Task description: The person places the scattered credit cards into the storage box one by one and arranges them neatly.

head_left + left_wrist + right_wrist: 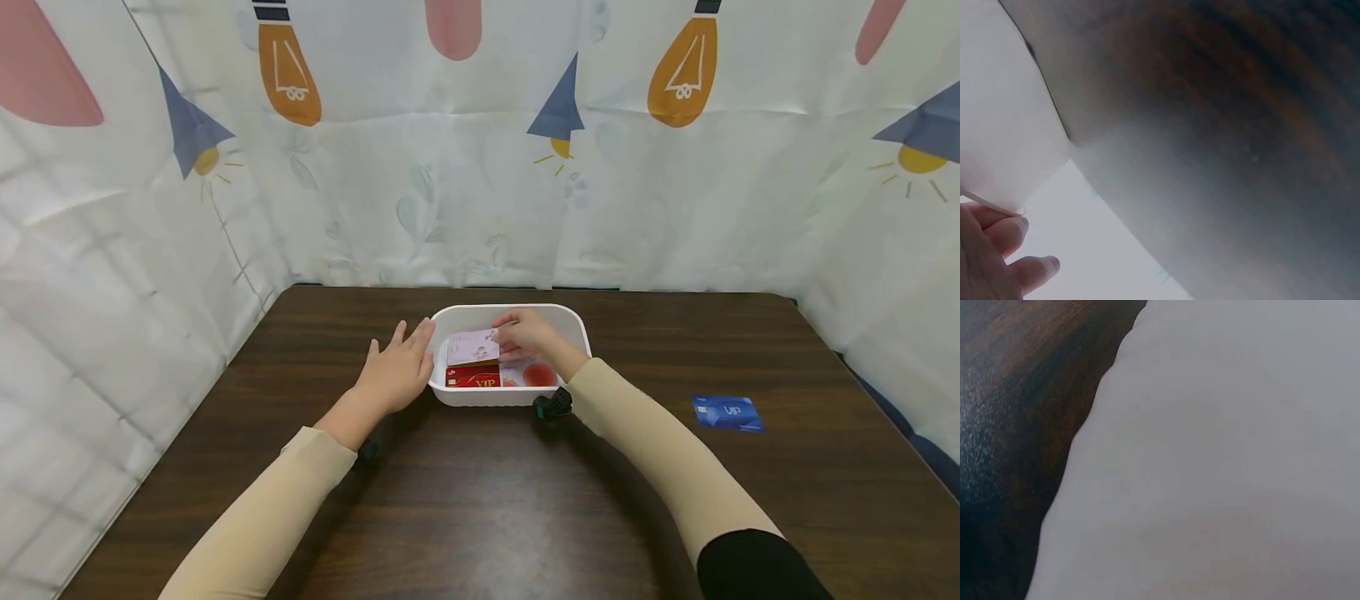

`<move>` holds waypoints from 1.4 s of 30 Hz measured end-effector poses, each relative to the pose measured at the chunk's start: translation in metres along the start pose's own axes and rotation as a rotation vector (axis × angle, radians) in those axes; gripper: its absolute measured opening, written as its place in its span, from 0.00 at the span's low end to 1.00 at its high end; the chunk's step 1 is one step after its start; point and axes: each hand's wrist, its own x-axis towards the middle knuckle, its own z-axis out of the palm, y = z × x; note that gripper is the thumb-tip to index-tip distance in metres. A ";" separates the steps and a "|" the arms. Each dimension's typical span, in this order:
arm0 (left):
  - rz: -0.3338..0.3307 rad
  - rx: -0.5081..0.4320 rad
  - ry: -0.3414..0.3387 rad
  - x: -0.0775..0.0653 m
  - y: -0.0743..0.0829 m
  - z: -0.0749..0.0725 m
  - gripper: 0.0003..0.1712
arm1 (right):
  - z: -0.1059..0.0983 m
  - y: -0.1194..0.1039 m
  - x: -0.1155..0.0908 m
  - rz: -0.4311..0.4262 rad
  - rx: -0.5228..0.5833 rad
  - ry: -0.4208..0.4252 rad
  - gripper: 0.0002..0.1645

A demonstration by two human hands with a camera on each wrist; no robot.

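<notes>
A white plastic basket stands near the middle of the table's far half. Inside it, my right hand pinches the right edge of a pale pink card, which looks slightly raised at its front. Just in front of that card lies a red VIP card, with a whitish card bearing a red circle to its right. My left hand has its fingers spread and straight against the basket's left side. In the left wrist view, fingertips touch the basket wall. The right wrist view shows only the basket's outer wall and table.
A blue VIP card lies on the dark wooden table, to the right of the basket. Behind the table hangs a white patterned curtain, which also runs along both sides.
</notes>
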 end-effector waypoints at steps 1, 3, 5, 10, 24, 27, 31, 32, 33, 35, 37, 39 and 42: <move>-0.001 0.000 0.000 0.000 0.000 0.000 0.35 | 0.001 0.000 0.000 0.002 -0.006 -0.001 0.20; -0.002 -0.001 0.002 -0.001 0.000 -0.001 0.35 | 0.001 0.000 0.001 0.006 -0.015 -0.001 0.20; 0.000 -0.002 0.003 -0.001 0.000 -0.001 0.35 | 0.001 0.000 0.001 0.008 -0.022 -0.002 0.20; 0.001 -0.003 0.004 0.000 0.000 -0.001 0.35 | 0.001 0.001 0.002 0.004 -0.032 -0.007 0.19; 0.000 -0.006 0.000 0.000 0.001 -0.002 0.35 | 0.001 0.008 0.007 -0.143 -0.282 -0.047 0.36; -0.003 -0.010 -0.004 -0.001 0.001 -0.002 0.36 | 0.001 0.009 0.008 -0.184 -0.368 -0.036 0.36; -0.005 -0.017 -0.006 -0.001 0.001 -0.001 0.36 | 0.003 0.010 0.007 -0.199 -0.426 -0.019 0.35; -0.005 -0.017 -0.005 0.000 0.001 -0.001 0.36 | 0.003 0.010 0.007 -0.202 -0.442 -0.015 0.35; -0.005 -0.016 -0.005 0.000 0.001 -0.001 0.36 | 0.003 0.010 0.007 -0.203 -0.456 -0.011 0.35; -0.006 -0.015 -0.005 0.000 0.000 -0.001 0.36 | 0.004 0.010 0.008 -0.209 -0.486 -0.004 0.34; -0.006 -0.015 -0.004 0.000 0.000 0.000 0.36 | 0.004 0.010 0.008 -0.215 -0.518 0.002 0.34; -0.003 -0.015 -0.001 0.000 -0.001 0.000 0.36 | 0.005 0.011 0.009 -0.220 -0.539 0.003 0.33; 0.001 -0.013 0.004 0.000 -0.002 0.001 0.36 | 0.005 0.011 0.009 -0.229 -0.575 -0.003 0.33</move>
